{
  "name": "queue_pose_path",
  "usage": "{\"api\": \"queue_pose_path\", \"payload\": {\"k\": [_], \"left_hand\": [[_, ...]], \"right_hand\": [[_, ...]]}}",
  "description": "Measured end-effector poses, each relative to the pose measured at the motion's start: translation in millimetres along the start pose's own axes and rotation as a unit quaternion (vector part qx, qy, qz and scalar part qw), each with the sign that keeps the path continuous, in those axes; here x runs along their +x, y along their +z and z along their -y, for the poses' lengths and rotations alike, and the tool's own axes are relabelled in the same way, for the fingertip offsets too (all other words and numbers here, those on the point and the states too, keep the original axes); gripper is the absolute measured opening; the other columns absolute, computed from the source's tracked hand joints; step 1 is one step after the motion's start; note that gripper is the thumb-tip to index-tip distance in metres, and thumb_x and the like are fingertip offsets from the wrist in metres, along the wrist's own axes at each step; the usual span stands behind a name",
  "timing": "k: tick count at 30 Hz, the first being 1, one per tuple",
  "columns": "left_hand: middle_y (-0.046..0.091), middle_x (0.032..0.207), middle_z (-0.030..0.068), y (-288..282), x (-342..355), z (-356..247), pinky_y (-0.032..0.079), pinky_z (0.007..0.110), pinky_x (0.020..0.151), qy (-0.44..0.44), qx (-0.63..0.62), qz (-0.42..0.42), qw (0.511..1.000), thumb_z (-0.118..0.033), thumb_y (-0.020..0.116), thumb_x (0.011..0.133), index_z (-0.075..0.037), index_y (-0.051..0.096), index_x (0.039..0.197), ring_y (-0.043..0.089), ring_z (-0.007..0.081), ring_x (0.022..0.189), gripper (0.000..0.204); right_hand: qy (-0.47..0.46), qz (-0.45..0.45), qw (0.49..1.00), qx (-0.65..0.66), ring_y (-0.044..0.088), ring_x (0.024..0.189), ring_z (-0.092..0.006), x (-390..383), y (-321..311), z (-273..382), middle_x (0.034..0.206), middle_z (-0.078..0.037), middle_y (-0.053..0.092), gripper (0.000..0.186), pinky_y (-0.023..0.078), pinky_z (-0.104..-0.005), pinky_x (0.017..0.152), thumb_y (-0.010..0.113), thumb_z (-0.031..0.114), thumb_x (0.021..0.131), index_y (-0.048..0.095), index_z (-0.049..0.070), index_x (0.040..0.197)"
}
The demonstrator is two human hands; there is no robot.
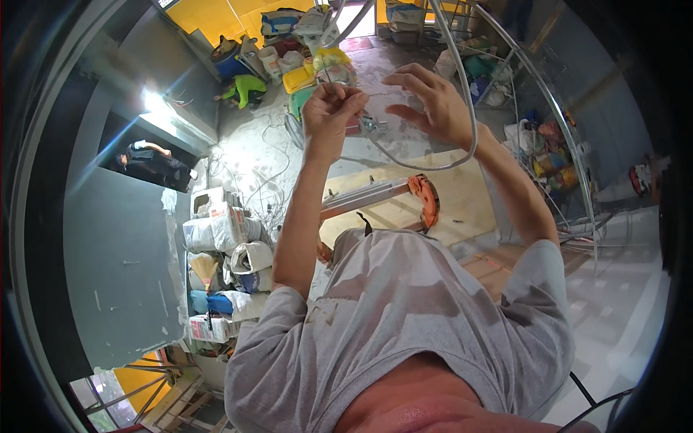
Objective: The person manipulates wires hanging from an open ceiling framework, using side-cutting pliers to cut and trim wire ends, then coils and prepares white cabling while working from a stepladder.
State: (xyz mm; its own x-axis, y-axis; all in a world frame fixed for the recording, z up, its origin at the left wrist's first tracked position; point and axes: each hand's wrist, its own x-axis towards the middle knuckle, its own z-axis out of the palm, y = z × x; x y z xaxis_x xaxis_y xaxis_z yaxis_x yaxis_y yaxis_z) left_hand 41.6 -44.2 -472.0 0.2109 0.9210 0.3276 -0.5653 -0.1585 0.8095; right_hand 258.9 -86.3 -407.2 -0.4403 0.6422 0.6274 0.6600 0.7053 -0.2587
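Observation:
My left hand (333,119) is pinched closed high in front of me, on what looks like a thin wire (325,71) rising from the fingertips. My right hand (433,108) is open beside it, fingers curved and apart, with nothing visible in its grasp. A grey flexible cable (440,164) hangs in a large loop from overhead, passing under and alongside the right hand. A small metal fitting (369,124) shows on the cable just below the hands. Beneath me, an orange-and-silver folding ladder (426,198) is partly hidden by my torso.
A plywood sheet (469,198) lies below. Bagged bundles (224,234) are stacked at left beside a grey wall panel (123,267). A worker in bright green (249,88) crouches farther off; another person (151,160) is in the left opening. Metal rods (552,123) and piled bags (541,159) stand at right.

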Motion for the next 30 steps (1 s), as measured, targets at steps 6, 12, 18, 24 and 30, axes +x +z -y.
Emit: {"api": "queue_pose_path", "payload": {"k": [6, 12, 18, 24, 30], "left_hand": [[0.071, 0.092, 0.0095, 3, 0, -1, 0.053, 0.025, 0.066, 0.003, 0.001, -0.001, 1.0, 0.006, 0.076, 0.085, -0.009, 0.051, 0.087, 0.064, 0.0118, 0.072, 0.03], [0.072, 0.091, 0.0092, 3, 1, -1, 0.054, 0.025, 0.067, 0.009, -0.009, -0.009, 1.0, 0.006, 0.077, 0.084, -0.01, 0.051, 0.087, 0.066, 0.012, 0.074, 0.03], [0.072, 0.091, 0.0097, 7, 0, 5, 0.056, 0.027, 0.068, 0.008, -0.006, -0.018, 1.0, 0.005, 0.076, 0.085, -0.009, 0.051, 0.089, 0.067, 0.0124, 0.075, 0.029], [0.072, 0.09, 0.0095, 9, -2, 13, 0.056, 0.028, 0.065, -0.003, -0.043, -0.039, 0.998, 0.003, 0.076, 0.086, -0.009, 0.051, 0.09, 0.067, 0.015, 0.073, 0.028], [0.072, 0.089, 0.0095, 8, -3, 8, 0.055, 0.028, 0.064, -0.067, -0.066, -0.082, 0.992, 0.004, 0.077, 0.085, -0.011, 0.051, 0.089, 0.069, 0.0165, 0.073, 0.03]], "right_hand": [[-0.085, -0.022, 0.995, -0.053, 0.067, 0.09, -0.0281, 1, 8, -9, 0.101, -0.008, 0.067, 0.029, 0.054, -0.0391, 0.077, 0.079, 0.015, 0.081, 0.068, 0.011, 0.107], [-0.117, -0.092, 0.986, -0.078, 0.066, 0.088, -0.0247, 7, 9, 1, 0.098, -0.005, 0.067, 0.024, 0.053, -0.0375, 0.078, 0.079, 0.013, 0.08, 0.07, 0.011, 0.102], [-0.136, -0.062, 0.984, -0.094, 0.064, 0.087, -0.0235, 6, 3, 1, 0.096, -0.004, 0.065, 0.023, 0.051, -0.0363, 0.078, 0.077, 0.012, 0.079, 0.07, 0.01, 0.101], [-0.142, -0.066, 0.982, -0.109, 0.063, 0.087, -0.0232, 4, 8, -5, 0.097, -0.004, 0.064, 0.024, 0.05, -0.0364, 0.077, 0.076, 0.011, 0.079, 0.069, 0.01, 0.102], [-0.129, -0.074, 0.986, -0.081, 0.063, 0.086, -0.0255, -1, 14, -5, 0.095, -0.005, 0.063, 0.023, 0.05, -0.0389, 0.076, 0.076, 0.009, 0.08, 0.067, 0.007, 0.101]]}}
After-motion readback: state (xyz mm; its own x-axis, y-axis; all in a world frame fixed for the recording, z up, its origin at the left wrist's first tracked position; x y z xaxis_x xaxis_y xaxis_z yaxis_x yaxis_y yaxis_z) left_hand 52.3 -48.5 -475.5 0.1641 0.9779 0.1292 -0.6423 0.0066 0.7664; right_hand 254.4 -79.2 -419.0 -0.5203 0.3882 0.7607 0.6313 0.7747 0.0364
